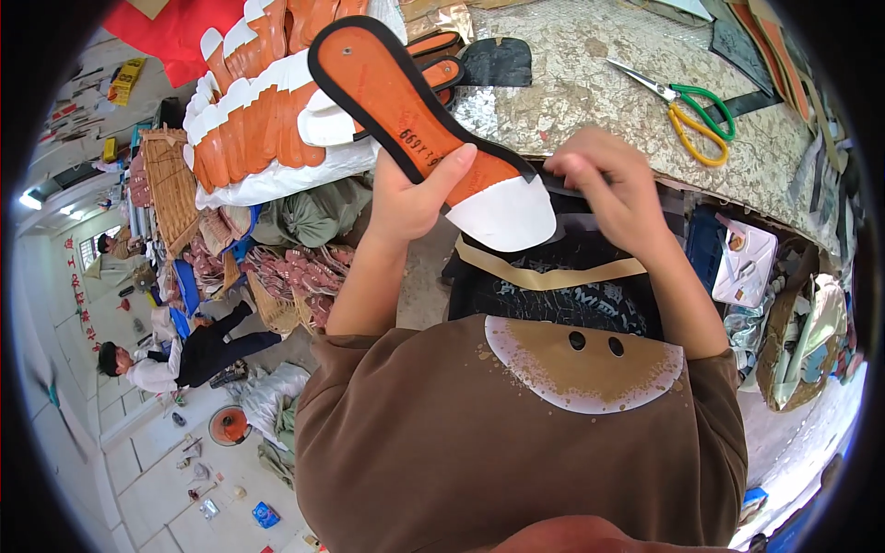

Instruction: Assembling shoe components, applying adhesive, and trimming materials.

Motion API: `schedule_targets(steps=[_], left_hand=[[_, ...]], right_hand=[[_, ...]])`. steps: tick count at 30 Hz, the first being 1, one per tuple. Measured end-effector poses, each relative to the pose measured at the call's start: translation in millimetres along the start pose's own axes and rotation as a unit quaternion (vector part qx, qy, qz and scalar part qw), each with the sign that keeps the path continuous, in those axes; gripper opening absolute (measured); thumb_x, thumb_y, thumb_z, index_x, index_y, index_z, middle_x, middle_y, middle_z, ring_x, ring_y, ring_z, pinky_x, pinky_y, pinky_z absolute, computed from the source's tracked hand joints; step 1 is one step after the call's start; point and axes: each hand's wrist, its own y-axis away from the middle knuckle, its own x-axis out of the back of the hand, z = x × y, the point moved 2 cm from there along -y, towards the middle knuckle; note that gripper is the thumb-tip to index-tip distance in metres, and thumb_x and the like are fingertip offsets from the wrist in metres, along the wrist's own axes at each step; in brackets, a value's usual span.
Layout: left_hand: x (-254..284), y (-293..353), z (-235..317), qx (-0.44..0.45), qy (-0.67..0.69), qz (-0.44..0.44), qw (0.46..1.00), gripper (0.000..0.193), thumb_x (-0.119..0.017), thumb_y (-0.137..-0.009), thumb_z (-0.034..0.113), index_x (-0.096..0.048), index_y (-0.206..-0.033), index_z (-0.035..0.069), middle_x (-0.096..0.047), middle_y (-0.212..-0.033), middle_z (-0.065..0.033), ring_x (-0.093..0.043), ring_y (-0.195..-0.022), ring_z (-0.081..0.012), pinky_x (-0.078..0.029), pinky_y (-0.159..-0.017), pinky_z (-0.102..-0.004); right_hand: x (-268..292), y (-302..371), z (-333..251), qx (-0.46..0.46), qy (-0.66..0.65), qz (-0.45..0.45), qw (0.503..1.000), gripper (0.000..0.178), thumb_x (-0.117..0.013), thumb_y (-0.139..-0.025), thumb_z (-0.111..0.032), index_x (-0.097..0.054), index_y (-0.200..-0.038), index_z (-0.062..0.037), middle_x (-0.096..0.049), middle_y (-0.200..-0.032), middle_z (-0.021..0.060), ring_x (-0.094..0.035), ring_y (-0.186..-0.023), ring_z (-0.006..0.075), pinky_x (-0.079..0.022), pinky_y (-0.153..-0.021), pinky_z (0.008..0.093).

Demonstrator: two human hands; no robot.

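Note:
My left hand [410,203] grips an orange insole [369,88] with a white toe end, its thumb across the orange face. A black edging strip [419,88] runs around the heel and along the sides. At the edge beside the white toe, my right hand [613,184] is closed, thumb against fingers, on the strip's dark end; the fingertips partly cover it. Just beyond the insole, more black-edged orange insoles [444,71] lie by a black rounded piece [498,63] on the worktable.
Scissors [687,111] with green and yellow handles lie open on the worn worktable [590,111]. Rows of orange-and-white insoles [249,138] are stacked at the left. A white tray [745,265] is below the table's right side. Another person [184,350] sits far left.

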Motion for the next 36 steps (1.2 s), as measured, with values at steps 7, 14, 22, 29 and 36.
schedule_targets(steps=[7,14,22,29,36], left_hand=[[-22,21,-26,0.061,0.044,-0.040,0.996,0.017,-0.070,-0.087,0.004,-0.063,-0.102,0.000,-0.067,-0.092,-0.0025,-0.062,-0.082,-0.0093,-0.051,-0.073,-0.0261],[-30,-21,-8,0.166,0.367,-0.113,0.908,0.060,-0.035,-0.104,0.052,-0.061,-0.106,-0.002,-0.067,-0.098,-0.0150,-0.067,-0.090,-0.0237,-0.055,-0.080,-0.0353],[2,-82,26,-0.171,-0.382,-0.070,0.905,0.045,-0.058,-0.094,0.049,-0.066,-0.083,0.005,-0.065,-0.067,-0.0144,-0.064,-0.058,-0.0299,-0.048,-0.053,-0.0382],[73,-194,-28,-0.231,-0.674,-0.097,0.695,0.037,-0.061,-0.086,0.042,-0.067,-0.073,0.007,-0.064,-0.065,-0.0132,-0.064,-0.066,-0.0336,-0.048,-0.067,-0.0450],[27,-245,-38,-0.270,-0.665,-0.131,0.684,0.029,-0.059,-0.085,0.028,-0.067,-0.102,0.006,-0.060,-0.109,-0.0144,-0.060,-0.102,-0.0310,-0.048,-0.082,-0.0443]], right_hand=[[-13,-2,8,-0.050,0.018,-0.235,0.970,0.034,-0.056,-0.097,-0.028,-0.056,-0.080,0.0016,-0.054,-0.068,0.0156,-0.052,-0.063,0.0332,-0.043,-0.059,0.0389],[-34,19,32,-0.134,-0.038,-0.160,0.977,0.032,-0.060,-0.096,-0.020,-0.052,-0.076,0.0039,-0.043,-0.061,0.0121,-0.041,-0.056,0.0189,-0.037,-0.054,0.0345],[11,17,27,-0.079,0.141,-0.013,0.987,0.037,-0.069,-0.089,-0.022,-0.050,-0.066,-0.0003,-0.044,-0.059,0.0145,-0.044,-0.052,0.0295,-0.036,-0.052,0.0374],[96,0,46,-0.030,0.394,0.174,0.902,0.020,-0.073,-0.082,-0.015,-0.062,-0.095,-0.0045,-0.060,-0.097,0.0123,-0.057,-0.089,0.0286,-0.044,-0.079,0.0384],[116,-1,75,-0.034,0.474,0.150,0.867,0.042,-0.072,-0.079,-0.014,-0.060,-0.119,-0.0068,-0.056,-0.131,0.0133,-0.050,-0.124,0.0341,-0.037,-0.105,0.0450]])
